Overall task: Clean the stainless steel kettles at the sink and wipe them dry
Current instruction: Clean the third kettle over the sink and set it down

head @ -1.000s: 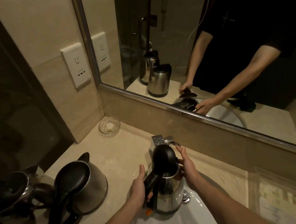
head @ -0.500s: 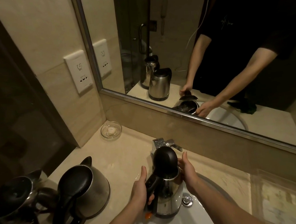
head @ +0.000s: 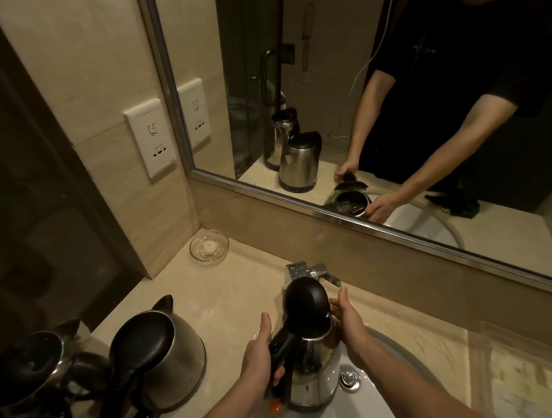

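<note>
Left: a dark glass panel [head: 21,201]. On the beige stone counter [head: 230,302] stands a lidded kettle [head: 158,364], with a glass dish [head: 209,248] in the corner below the wall socket [head: 150,138]. Centre: my left hand [head: 261,356] grips the handle of the kettle in the sink [head: 313,368], lid up, below the tap [head: 308,270]. My right hand [head: 350,327] lies flat against its side. The white sink [head: 373,403] sits below the mirror [head: 373,79].

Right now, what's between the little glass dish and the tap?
Nothing. In the head view, only bare counter runs from the glass dish to the tap. The kettles sit nearer the camera, off that stretch.
</note>
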A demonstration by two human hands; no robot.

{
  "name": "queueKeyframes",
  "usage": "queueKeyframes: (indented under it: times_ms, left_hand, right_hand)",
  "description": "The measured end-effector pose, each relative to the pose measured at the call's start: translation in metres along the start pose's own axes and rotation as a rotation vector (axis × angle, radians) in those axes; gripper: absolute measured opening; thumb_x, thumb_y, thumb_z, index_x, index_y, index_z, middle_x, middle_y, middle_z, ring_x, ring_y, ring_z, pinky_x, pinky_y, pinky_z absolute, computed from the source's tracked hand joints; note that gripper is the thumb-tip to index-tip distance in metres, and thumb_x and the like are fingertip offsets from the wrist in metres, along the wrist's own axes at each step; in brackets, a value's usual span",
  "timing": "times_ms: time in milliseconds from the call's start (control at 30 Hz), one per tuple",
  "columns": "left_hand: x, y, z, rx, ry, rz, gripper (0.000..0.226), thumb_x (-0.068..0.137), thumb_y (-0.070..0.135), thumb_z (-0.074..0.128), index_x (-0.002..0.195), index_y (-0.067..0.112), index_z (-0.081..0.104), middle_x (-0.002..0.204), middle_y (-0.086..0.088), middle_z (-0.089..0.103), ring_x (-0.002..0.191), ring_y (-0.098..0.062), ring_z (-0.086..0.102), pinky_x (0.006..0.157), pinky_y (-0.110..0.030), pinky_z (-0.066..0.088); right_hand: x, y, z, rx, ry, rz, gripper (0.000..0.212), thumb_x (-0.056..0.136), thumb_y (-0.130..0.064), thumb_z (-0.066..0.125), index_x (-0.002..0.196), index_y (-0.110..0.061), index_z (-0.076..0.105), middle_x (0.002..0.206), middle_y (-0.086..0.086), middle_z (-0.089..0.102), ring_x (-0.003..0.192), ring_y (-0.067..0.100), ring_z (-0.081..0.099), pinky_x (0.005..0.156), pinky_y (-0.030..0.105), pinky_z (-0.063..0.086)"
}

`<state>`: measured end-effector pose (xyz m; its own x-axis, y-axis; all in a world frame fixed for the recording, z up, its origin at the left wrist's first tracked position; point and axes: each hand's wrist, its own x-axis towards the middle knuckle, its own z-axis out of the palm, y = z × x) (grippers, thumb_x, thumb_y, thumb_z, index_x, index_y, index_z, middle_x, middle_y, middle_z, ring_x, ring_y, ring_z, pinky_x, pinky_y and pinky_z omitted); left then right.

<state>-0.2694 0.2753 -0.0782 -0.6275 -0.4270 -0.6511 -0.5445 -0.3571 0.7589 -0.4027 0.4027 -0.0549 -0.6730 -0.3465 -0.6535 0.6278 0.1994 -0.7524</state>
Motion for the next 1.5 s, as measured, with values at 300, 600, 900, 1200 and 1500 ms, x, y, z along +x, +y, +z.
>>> queueKeyframes:
  times_ms: [300, 600, 900, 1200, 1500]
  left_hand:
    - [0.002, 0.0, -0.001, 0.005, -0.006, -0.021, 0.08, 0.091, 0.077, 0.027, 0.051, 0.011, 0.05, 0.043, -0.006, 0.046, 0.036, -0.018, 0.042, 0.043, -0.026, 0.037]
    - [0.0, 0.003, 0.001, 0.009, -0.004, -0.022, 0.079, 0.091, 0.076, 0.027, 0.05, 0.012, 0.047, 0.043, -0.006, 0.045, 0.035, -0.017, 0.041, 0.045, -0.026, 0.037]
    - [0.0, 0.001, 0.001, 0.002, -0.019, -0.014, 0.078, 0.092, 0.076, 0.027, 0.051, 0.012, 0.048, 0.043, -0.006, 0.045, 0.036, -0.018, 0.041, 0.045, -0.027, 0.037]
    - [0.0, 0.001, 0.001, 0.012, -0.023, -0.013, 0.079, 0.091, 0.077, 0.026, 0.052, 0.012, 0.048, 0.043, -0.006, 0.044, 0.035, -0.019, 0.04, 0.044, -0.026, 0.037]
    - [-0.003, 0.002, 0.001, 0.028, -0.017, -0.017, 0.08, 0.091, 0.077, 0.026, 0.048, 0.013, 0.047, 0.043, -0.006, 0.044, 0.036, -0.019, 0.041, 0.045, -0.027, 0.037]
  right_hand:
    - [0.004, 0.0, 0.0, 0.047, 0.011, -0.004, 0.049, 0.094, -0.064, 0.027, 0.088, -0.025, 0.055, 0.078, -0.007, 0.061, 0.073, 0.009, 0.054, 0.081, 0.034, 0.039]
    - [-0.002, -0.005, 0.003, 0.028, 0.027, -0.022, 0.052, 0.094, -0.064, 0.028, 0.083, -0.022, 0.057, 0.074, -0.008, 0.061, 0.07, 0.009, 0.055, 0.063, 0.027, 0.045]
    - [-0.004, -0.006, 0.003, 0.024, 0.028, -0.023, 0.05, 0.093, -0.064, 0.028, 0.086, -0.023, 0.055, 0.077, -0.007, 0.059, 0.071, 0.008, 0.054, 0.064, 0.026, 0.044]
    - [-0.005, -0.005, 0.004, 0.024, 0.03, -0.027, 0.053, 0.093, -0.065, 0.027, 0.081, -0.023, 0.057, 0.069, -0.01, 0.061, 0.068, 0.007, 0.054, 0.065, 0.028, 0.043]
    - [-0.007, -0.005, 0.004, 0.03, 0.034, -0.036, 0.051, 0.093, -0.065, 0.028, 0.08, -0.024, 0.057, 0.062, -0.014, 0.062, 0.066, 0.007, 0.054, 0.063, 0.025, 0.044]
